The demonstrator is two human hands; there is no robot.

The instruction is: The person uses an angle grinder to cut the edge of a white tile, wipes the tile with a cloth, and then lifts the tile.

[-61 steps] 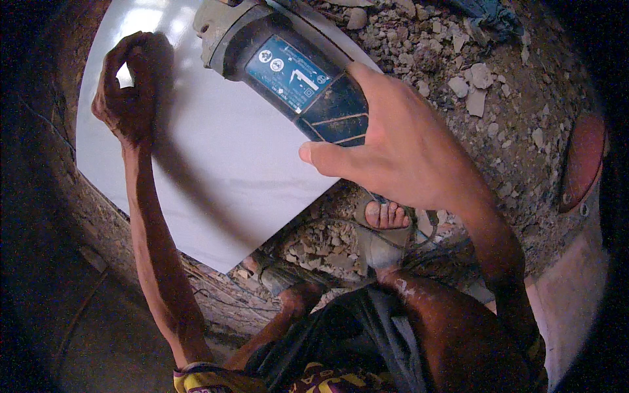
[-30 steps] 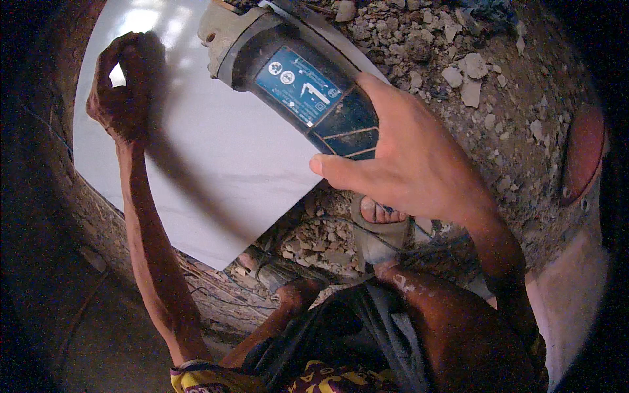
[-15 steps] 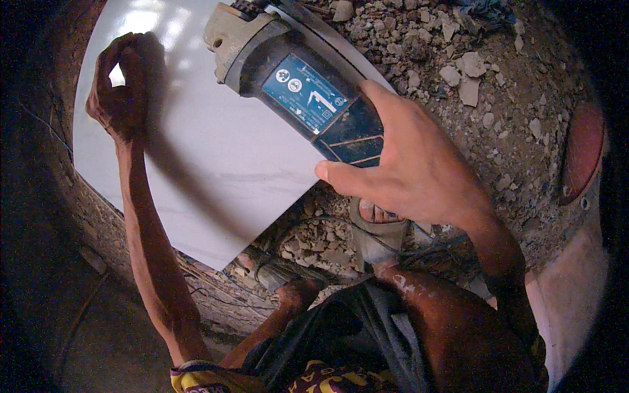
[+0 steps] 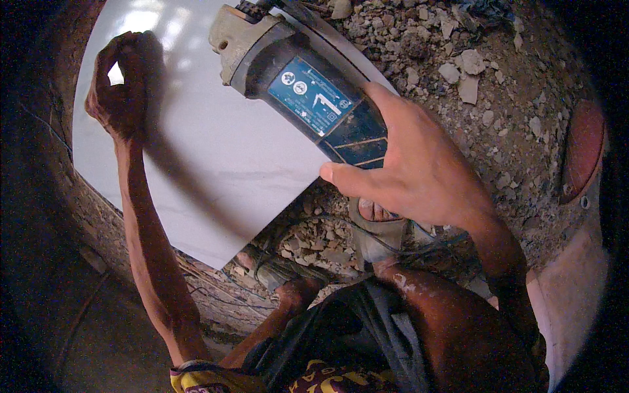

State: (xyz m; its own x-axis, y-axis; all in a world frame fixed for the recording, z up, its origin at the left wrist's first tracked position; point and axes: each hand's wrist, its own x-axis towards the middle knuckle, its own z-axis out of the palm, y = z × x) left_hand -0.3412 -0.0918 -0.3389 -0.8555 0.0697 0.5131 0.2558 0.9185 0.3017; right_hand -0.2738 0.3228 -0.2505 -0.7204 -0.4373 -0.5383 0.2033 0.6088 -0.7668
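My right hand (image 4: 429,160) is wrapped round the rear body of a dark blue angle grinder (image 4: 308,98); its thumb lies along the near side. The grinder's pale grey gear head points to the upper left, above a glossy white tile (image 4: 242,164). No disc shows from this side. Over the tile's far left part, my left hand (image 4: 124,105) is curled, thumb and fingers meeting in a ring with bright tile seen through the gap. Anything pinched at those fingertips is hidden.
Broken rubble (image 4: 472,72) covers the ground to the right. A dark cable (image 4: 373,242) runs near my sandalled feet (image 4: 377,229). At the far right lies a reddish curved object (image 4: 583,154). Beside the far left tile edge is bare soil (image 4: 62,98).
The grinder has shifted slightly right and toward me, with my right hand on it. My left hand has hardly moved and keeps its curled shape.
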